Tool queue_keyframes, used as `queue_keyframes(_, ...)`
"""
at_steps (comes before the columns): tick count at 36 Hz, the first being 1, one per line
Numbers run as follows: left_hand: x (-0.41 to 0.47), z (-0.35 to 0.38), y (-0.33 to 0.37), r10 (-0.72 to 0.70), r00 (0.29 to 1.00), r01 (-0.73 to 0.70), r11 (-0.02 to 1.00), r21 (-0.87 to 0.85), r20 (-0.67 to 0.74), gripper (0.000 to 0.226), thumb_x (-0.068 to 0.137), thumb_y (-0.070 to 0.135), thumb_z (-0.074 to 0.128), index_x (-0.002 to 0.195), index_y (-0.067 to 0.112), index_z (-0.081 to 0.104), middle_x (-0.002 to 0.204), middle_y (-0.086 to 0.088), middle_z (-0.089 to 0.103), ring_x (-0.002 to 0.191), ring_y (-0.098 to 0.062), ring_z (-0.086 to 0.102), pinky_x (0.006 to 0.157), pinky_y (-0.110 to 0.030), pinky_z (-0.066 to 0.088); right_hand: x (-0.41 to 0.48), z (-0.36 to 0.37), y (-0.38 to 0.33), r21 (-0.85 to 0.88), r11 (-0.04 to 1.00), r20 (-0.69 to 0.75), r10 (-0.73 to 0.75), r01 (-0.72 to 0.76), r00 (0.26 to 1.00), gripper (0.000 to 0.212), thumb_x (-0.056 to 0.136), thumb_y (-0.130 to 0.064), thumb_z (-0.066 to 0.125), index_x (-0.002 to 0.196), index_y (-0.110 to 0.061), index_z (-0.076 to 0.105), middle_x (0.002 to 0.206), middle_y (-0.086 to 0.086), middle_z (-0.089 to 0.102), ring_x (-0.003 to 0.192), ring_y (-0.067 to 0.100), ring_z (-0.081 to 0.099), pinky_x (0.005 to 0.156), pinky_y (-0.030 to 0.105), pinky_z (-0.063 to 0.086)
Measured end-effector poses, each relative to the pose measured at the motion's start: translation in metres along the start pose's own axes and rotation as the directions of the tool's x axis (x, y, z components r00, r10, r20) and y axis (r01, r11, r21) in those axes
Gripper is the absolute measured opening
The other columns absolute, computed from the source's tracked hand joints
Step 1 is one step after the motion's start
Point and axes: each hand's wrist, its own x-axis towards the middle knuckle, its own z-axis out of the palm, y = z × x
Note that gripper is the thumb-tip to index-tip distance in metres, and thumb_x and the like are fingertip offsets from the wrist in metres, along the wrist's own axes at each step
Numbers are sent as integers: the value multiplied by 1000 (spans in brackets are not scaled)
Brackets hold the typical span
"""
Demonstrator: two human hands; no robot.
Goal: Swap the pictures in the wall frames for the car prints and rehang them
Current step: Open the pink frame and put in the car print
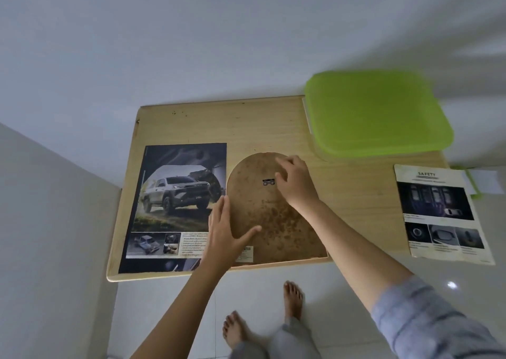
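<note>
An arch-shaped frame (269,216) lies face down on the small wooden table (356,194), its stained brown backing board up, with a metal hanger (268,182) near the top. My left hand (226,232) rests flat on the frame's left edge, fingers spread. My right hand (294,180) touches the backing just right of the hanger, fingers bent. A car print (175,208) showing a silver pickup lies flat to the left of the frame, partly under it. A second print headed "SAFETY" (440,213) overhangs the table's right end.
A green plastic tray (377,112) sits upside down at the table's back right corner. The table stands against a white wall (191,43). My bare feet (262,317) are on the tiled floor in front of the table.
</note>
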Motion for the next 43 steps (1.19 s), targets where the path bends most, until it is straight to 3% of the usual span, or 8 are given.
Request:
queue_keyframes(2,-6,-2,-5,19,994,-21,1000,14,110,120,60,70,63,147,26,-7,154,13,-7,142,-13,1,114,-39,17,15,6,-1,-98,994,33,-47,50,998,44,92,-19,46,136,-15,43,127,5,44,121,20,38,93,39,46)
queue_keyframes(6,-8,-7,-12,29,962,-57,993,99,270,140,48,75,66,141,28,-26,150,16,-28,143,-14,-15,116,-41,8,32,13,-1,-277,953,103,-101,126,990,45,92,-30,44,136,-19,43,126,4,42,116,24,41,92,44,46)
queue_keyframes(13,-8,-10,-16,31,951,-90,980,176,309,148,47,69,75,140,25,-32,147,14,-35,141,-15,-21,115,-39,4,34,13,0,-355,914,108,-169,197,980,39,93,-31,43,127,-14,50,123,7,43,110,27,44,88,42,47)
queue_keyframes(19,-9,-9,-15,39,960,-82,986,148,276,147,47,69,76,140,27,-29,149,16,-30,142,-14,-17,115,-38,5,42,10,-10,-279,937,93,-192,211,977,34,91,-23,51,119,-4,55,117,12,47,111,26,42,89,32,41)
queue_keyframes(29,-10,-9,-17,57,967,-92,987,135,248,149,44,71,76,143,25,-26,151,16,-28,141,-7,-18,113,-31,0,60,1,-17,-259,960,132,-76,108,988,31,88,-36,53,107,-11,54,115,7,50,113,25,39,91,32,35)
queue_keyframes(34,-10,-7,-18,33,971,-69,987,145,236,150,41,76,73,144,24,-25,151,16,-27,141,-7,-19,116,-33,2,63,-4,-19,-119,991,234,-28,57,972,28,85,-33,60,106,-17,55,111,0,58,102,20,53,80,30,42)
queue_keyframes(39,-11,-8,-16,43,974,-76,987,144,222,150,43,72,75,144,23,-24,152,13,-26,141,-6,-19,115,-31,1,64,-18,-13,-88,996,275,23,1,961,30,78,-38,68,107,-31,63,125,-9,58,119,15,49,97,37,43)
queue_keyframes(43,-11,-8,-16,41,975,-74,986,147,218,151,42,73,75,144,23,-25,152,14,-27,141,-6,-19,115,-30,1,59,-30,-12,55,998,241,-3,-10,971,33,81,-25,69,113,-20,66,126,-3,59,122,13,48,100,23,34)
